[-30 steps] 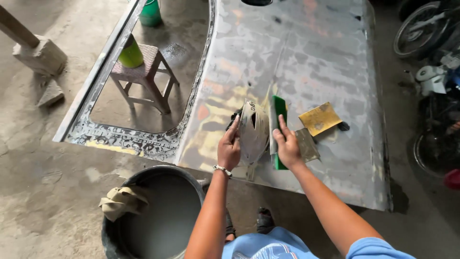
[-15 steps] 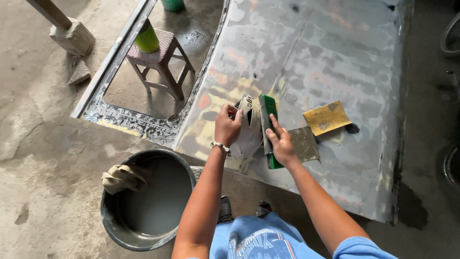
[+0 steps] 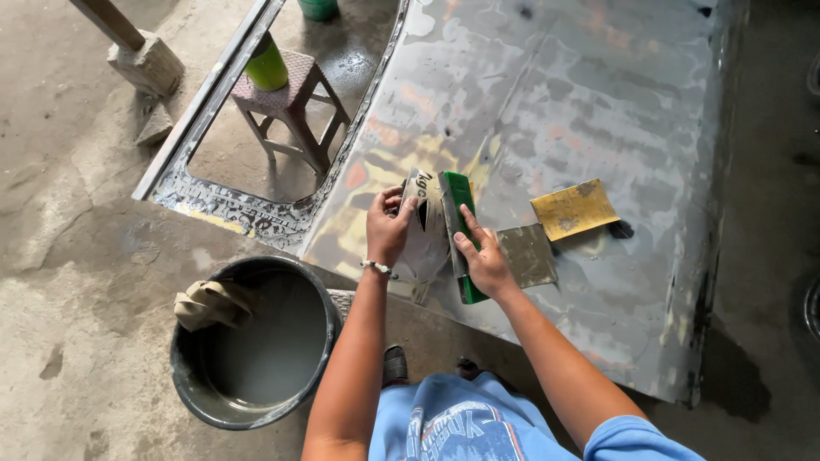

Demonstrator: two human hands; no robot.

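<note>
Head view: hands grip a worn grey sheet (image 3: 424, 235) around a green block (image 3: 459, 230).

metal panel (image 3: 598, 102) | on it: yellow sheet (image 3: 574, 208), grey sheet (image 3: 526, 254)

Blue printed shirt (image 3: 461, 427), wrist bracelet (image 3: 376, 268) (left, beaded).

This is a vehicle body repair workshop with a rough, stained concrete floor (image 3: 77, 256). A large bare metal body panel (image 3: 598, 111) with a window opening lies flat, covered with patches of filler and sanded paint. A dark round bucket of grey water (image 3: 256, 350), sheets of sandpaper (image 3: 574, 208) and a small worn stool (image 3: 286, 102) are around it.
</note>
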